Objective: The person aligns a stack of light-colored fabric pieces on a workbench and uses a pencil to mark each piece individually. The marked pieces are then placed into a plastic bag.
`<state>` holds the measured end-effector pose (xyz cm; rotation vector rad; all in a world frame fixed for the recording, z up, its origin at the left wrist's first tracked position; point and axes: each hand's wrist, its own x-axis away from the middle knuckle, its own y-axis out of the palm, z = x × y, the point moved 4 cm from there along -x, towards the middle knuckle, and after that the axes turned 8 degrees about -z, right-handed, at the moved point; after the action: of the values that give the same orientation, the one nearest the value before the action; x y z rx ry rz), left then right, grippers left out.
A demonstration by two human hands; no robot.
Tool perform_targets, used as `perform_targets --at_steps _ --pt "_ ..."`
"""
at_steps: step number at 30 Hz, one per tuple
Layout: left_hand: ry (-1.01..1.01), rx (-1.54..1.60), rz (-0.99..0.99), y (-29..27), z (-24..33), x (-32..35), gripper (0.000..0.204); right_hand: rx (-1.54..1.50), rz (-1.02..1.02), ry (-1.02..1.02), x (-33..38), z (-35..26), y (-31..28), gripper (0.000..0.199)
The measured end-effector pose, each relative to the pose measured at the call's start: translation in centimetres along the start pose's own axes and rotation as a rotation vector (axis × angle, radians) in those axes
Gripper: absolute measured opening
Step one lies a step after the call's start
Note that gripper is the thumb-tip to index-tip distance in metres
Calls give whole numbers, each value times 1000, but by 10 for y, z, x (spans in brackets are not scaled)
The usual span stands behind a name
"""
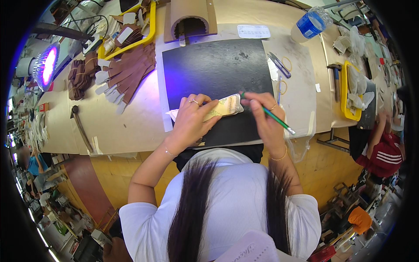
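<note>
My left hand [190, 120] grips a cream-coloured flat strip [228, 106] with faint print on it, fingers over its top and thumb along its near side. A white edge shows at both ends of the strip; its exact kind I cannot make out. Between the fingers of my right hand [267, 118] is a green pencil-like stick [278, 119], slanted with its pale end toward me. Its other end lies close to the strip's right end; whether they touch I cannot tell. Both hands are over a black mat [214, 65] on the table.
Brown leather strips [131, 76] and brown bundles [80, 78] lie left, near a yellow tray [152, 26] and a hammer [81, 129]. Thread snips [280, 65] are right of the mat. A curved brown stand [190, 13] and a water bottle [310, 25] stand at the back.
</note>
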<state>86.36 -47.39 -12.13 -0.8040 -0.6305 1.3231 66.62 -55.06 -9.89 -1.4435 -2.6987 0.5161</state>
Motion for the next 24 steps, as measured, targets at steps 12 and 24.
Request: perform_targets --at_steps 12,24 --pt "1 -56 -24 5 0 2 39 525 94 -216 -51 9 -8 30" --pt "-12 -51 -48 7 8 -3 40 892 -219 -207 -227 64 122 17"
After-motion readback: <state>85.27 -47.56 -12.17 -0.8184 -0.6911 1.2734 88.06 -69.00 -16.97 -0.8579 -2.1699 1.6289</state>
